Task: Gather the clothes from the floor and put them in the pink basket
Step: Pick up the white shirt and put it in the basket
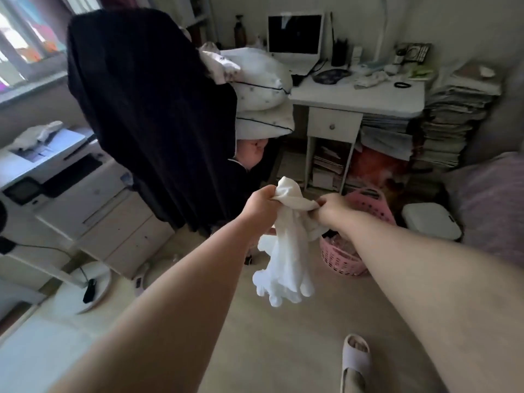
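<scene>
A white garment (286, 259) hangs in the air at the centre of the view, its frilly lower end dangling above the floor. My left hand (262, 205) grips its top left edge, and my right hand (330, 208) grips its top right edge. The pink basket (340, 260) stands on the floor just behind and to the right of the garment, partly hidden by my right forearm. Some dark and pinkish cloth lies inside it.
A chair draped with a black garment (153, 114) and stacked with pillows (261, 80) stands left of the basket. A white desk (357, 97), paper stacks (448, 117), a printer (65, 177), a white box (431, 219) and my slippered foot (355, 361) surround the bare floor.
</scene>
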A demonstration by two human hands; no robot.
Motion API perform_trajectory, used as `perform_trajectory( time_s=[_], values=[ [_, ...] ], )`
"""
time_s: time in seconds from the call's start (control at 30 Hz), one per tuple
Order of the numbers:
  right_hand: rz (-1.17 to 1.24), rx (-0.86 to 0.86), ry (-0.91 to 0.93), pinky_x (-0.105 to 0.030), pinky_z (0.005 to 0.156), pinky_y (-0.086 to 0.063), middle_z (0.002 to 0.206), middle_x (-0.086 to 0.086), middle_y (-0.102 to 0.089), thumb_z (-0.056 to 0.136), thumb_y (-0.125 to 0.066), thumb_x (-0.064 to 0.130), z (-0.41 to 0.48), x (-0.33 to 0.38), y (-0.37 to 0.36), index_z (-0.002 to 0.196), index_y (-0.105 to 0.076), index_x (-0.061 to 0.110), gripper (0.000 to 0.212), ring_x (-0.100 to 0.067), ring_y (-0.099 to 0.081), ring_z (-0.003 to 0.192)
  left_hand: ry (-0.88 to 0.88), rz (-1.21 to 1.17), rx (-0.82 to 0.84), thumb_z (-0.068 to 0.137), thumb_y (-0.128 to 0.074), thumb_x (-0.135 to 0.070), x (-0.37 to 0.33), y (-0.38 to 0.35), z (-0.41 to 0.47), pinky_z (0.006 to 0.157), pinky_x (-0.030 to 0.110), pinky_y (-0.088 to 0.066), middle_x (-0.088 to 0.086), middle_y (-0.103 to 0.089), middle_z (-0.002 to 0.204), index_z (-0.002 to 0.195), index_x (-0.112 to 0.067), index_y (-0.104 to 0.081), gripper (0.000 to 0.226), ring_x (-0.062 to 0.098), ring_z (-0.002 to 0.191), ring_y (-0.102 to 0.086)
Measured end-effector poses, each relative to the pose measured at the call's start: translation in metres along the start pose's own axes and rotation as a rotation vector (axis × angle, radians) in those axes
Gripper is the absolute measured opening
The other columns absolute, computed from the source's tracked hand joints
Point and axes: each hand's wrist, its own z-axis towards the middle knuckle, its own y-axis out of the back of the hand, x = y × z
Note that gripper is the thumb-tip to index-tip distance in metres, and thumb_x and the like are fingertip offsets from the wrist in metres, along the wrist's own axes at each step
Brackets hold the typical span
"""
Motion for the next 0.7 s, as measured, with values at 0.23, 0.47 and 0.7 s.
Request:
perform_trajectory(
  time_s=[0.23, 0.47, 0.7],
  values=[
    [0.098, -0.173, -0.109, -0.036, 0.088, -0.054, 0.108, -0.008, -0.07, 0.081, -0.062, 0.031, 0.052, -0.049, 0.094, 0.106, -0.069, 0.017, 0.029, -0.029, -0.066, 0.099, -0.067, 0.051, 0.069, 0.086, -0.041, -0.003, -0.061, -0.095, 0.074, 0.082, 0.051, -0.06, 0.006, -0.064, 0.091, 0.103, -0.01, -0.066, 0.03, 0.023, 0.084, -0.063],
    [0.119, -0.152, -0.152, -0.028, 0.085, -0.048, 0.118, -0.009, -0.066, 0.088, -0.06, 0.027, 0.141, -0.068, 0.176, 0.118, -0.065, 0.014, 0.032, -0.027, -0.062, 0.108, -0.044, 0.067, 0.092, 0.09, -0.039, -0.003, -0.12, -0.175, 0.161, 0.082, 0.047, -0.058, 0.006, -0.061, 0.1, 0.107, -0.016, -0.065, 0.034, 0.024, 0.092, -0.061],
    [0.055, -0.092, -0.198, -0.03, 0.078, -0.048, 0.114, -0.007, -0.066, 0.086, -0.065, 0.027, 0.216, -0.098, 0.23, 0.116, -0.067, 0.017, 0.032, -0.027, -0.062, 0.102, 0.037, 0.08, 0.141, 0.09, -0.039, -0.002, -0.143, -0.232, 0.237, 0.091, 0.055, -0.054, 0.013, -0.063, 0.107, 0.11, -0.012, -0.064, 0.034, 0.03, 0.099, -0.062]
  ],
)
